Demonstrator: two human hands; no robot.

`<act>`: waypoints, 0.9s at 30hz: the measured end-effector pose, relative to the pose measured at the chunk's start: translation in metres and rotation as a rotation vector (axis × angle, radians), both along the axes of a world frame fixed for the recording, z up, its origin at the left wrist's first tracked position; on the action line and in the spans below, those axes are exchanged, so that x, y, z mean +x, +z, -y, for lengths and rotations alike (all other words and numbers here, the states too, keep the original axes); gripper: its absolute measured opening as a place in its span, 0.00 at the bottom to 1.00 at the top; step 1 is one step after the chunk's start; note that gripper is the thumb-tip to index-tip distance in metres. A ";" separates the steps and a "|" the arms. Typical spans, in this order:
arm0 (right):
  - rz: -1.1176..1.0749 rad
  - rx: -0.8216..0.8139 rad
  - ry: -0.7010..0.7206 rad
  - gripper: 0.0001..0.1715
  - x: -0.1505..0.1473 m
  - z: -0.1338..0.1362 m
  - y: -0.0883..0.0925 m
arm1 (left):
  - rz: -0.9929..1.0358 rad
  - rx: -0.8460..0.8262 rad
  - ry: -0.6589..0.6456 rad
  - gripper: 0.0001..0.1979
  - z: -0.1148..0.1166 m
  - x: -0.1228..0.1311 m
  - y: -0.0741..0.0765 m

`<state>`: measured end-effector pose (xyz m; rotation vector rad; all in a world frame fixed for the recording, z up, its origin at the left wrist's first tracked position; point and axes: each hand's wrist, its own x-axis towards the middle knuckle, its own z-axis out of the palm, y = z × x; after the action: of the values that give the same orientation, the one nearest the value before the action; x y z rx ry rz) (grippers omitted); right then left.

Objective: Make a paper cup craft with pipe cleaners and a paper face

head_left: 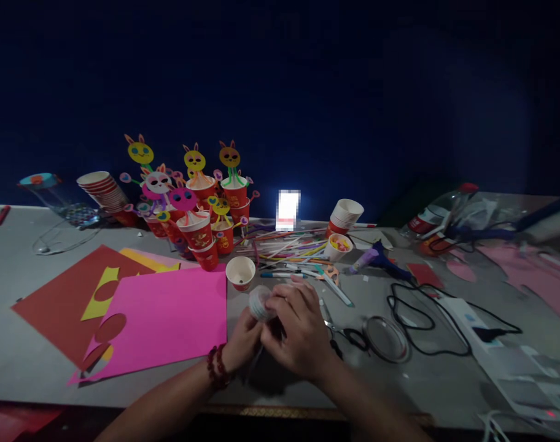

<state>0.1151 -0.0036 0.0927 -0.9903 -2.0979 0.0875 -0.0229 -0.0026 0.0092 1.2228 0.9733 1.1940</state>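
My left hand (242,342), with a dark red bead bracelet at the wrist, is closed around a small round whitish thing (259,302) that looks like a roll of tape. From the right, my right hand (303,325) reaches over with bent fingers gripping the same roll. Its far side and my fingertips are partly hidden. Just beyond the hands stands a white paper cup (241,274). Pink paper (169,316) with round cut-outs lies to the left. A pair of scissors (349,334) rests beside my right hand.
Red cups (194,228) with paper rabbit figures stand at back left. Pipe cleaners and markers (289,248) lie behind the hands. To the right are a metal ring (385,339), a black cable (427,353), a power strip (473,325) and a plastic bottle (439,212).
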 end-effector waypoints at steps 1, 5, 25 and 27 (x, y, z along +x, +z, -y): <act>-0.006 0.018 -0.006 0.14 0.000 0.001 -0.001 | -0.014 0.011 0.012 0.23 0.000 -0.001 0.001; -0.085 0.036 0.009 0.16 0.004 0.004 -0.007 | -0.077 0.071 -0.012 0.20 0.000 -0.003 0.008; -0.346 -0.109 0.051 0.16 0.033 0.011 -0.016 | -0.117 0.184 -0.102 0.24 0.005 -0.003 0.025; -0.335 -0.107 0.024 0.14 0.035 0.011 -0.014 | -0.099 0.121 -0.096 0.23 0.006 -0.003 0.025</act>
<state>0.1500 -0.0150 0.0792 -0.9410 -1.8118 0.3562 -0.0254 -0.0085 0.0343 1.4206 0.9142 1.1391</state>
